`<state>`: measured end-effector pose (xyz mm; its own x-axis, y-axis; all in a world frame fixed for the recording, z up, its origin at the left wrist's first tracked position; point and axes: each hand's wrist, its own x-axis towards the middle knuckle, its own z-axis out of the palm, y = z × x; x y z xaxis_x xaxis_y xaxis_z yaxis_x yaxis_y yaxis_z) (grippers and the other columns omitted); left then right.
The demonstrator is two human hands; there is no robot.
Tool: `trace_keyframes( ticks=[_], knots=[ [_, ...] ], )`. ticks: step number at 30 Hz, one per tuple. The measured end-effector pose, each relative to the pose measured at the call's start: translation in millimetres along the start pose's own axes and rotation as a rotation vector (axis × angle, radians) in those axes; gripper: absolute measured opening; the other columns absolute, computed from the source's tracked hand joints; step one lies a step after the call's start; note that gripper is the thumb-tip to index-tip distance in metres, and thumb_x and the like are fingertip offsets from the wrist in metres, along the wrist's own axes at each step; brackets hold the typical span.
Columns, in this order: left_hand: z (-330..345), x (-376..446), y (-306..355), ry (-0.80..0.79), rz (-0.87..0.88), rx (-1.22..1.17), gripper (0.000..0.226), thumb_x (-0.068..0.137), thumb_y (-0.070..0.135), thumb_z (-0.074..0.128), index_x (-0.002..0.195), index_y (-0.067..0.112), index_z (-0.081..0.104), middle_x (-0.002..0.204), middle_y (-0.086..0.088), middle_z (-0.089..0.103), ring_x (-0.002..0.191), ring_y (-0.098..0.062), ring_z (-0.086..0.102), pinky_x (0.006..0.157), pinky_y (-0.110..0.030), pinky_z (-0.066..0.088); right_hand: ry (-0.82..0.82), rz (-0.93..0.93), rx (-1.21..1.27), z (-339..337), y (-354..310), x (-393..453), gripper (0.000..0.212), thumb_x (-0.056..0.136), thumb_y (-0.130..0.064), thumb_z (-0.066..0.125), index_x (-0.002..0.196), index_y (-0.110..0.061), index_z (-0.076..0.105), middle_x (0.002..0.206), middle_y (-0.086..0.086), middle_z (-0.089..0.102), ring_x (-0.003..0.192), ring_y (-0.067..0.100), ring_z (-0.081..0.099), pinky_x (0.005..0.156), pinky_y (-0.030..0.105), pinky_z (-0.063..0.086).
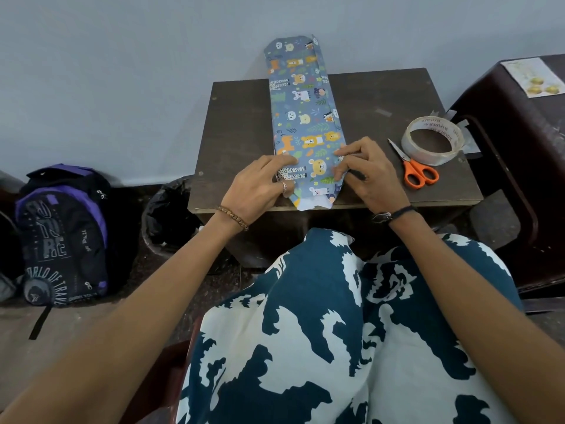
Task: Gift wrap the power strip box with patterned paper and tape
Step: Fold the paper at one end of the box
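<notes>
A long box wrapped in blue animal-pattern paper [302,117] lies lengthwise on a small dark wooden table [238,123], its far end reaching past the table's back edge. Both hands rest on its near end. My left hand [260,185] presses the paper's left side with fingers spread flat. My right hand [363,172] pinches and folds the paper on the right side. The near end flap [312,203] is folded to a point at the table's front edge. A roll of clear tape [432,140] and orange-handled scissors [414,166] lie to the right.
A dark cabinet [519,154] with a printed sheet [533,76] on top stands at the right. On the floor at the left sit a black and purple backpack [61,237] and a bin with a black bag [168,215]. A pale wall is behind.
</notes>
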<state>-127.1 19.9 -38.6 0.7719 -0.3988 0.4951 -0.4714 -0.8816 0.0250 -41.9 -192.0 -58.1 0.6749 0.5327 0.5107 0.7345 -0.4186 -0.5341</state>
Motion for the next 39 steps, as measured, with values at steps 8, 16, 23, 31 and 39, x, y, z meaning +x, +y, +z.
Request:
trace_keyframes(
  ticks=[8, 16, 23, 31, 39],
  knots=[
    [2, -3, 5, 0.008, -0.100, -0.030, 0.021, 0.082, 0.009, 0.043, 0.071, 0.008, 0.061, 0.109, -0.013, 0.063, 0.087, -0.027, 0.063, 0.061, -0.028, 0.050, -0.096, 0.007, 0.023, -9, -1, -8, 0.011, 0.084, -0.008, 0.058, 0.083, -0.006, 0.069, 0.123, 0.013, 0.050, 0.113, 0.028, 0.050, 0.096, 0.041, 0.043],
    [11, -1, 15, 0.005, -0.246, -0.054, 0.014, 0.087, 0.023, 0.053, 0.090, 0.012, 0.061, 0.112, -0.012, 0.058, 0.091, -0.023, 0.055, 0.050, -0.025, 0.047, -0.019, 0.060, -0.029, -1, -8, -3, 0.014, 0.078, -0.016, 0.073, 0.077, -0.004, 0.065, 0.112, 0.017, 0.054, 0.105, 0.031, 0.054, 0.087, 0.036, 0.046],
    [12, 6, 13, 0.003, -0.220, 0.050, 0.010, 0.083, 0.011, 0.057, 0.081, 0.006, 0.066, 0.096, -0.018, 0.062, 0.079, -0.032, 0.056, 0.039, -0.027, 0.046, 0.094, 0.040, -0.048, 3, -5, 2, 0.035, 0.072, -0.014, 0.077, 0.094, 0.003, 0.057, 0.093, 0.017, 0.060, 0.083, 0.034, 0.059, 0.070, 0.047, 0.052],
    [15, 1, 5, 0.011, -0.197, 0.044, 0.015, 0.083, 0.008, 0.055, 0.082, 0.011, 0.069, 0.097, -0.013, 0.063, 0.096, -0.022, 0.055, 0.041, -0.033, 0.051, 0.184, -0.088, -0.170, 8, -5, 7, 0.027, 0.073, -0.017, 0.076, 0.077, 0.004, 0.058, 0.074, 0.014, 0.062, 0.063, 0.032, 0.058, 0.059, 0.034, 0.045],
    [9, -10, 4, -0.072, -0.056, 0.077, 0.030, 0.084, 0.037, 0.052, 0.102, 0.021, 0.070, 0.119, -0.015, 0.060, 0.115, -0.031, 0.056, 0.070, -0.031, 0.054, 0.182, -0.088, -0.194, 7, -5, 7, 0.028, 0.073, -0.019, 0.076, 0.074, 0.002, 0.057, 0.071, 0.012, 0.063, 0.061, 0.030, 0.056, 0.056, 0.032, 0.040]
  ],
)
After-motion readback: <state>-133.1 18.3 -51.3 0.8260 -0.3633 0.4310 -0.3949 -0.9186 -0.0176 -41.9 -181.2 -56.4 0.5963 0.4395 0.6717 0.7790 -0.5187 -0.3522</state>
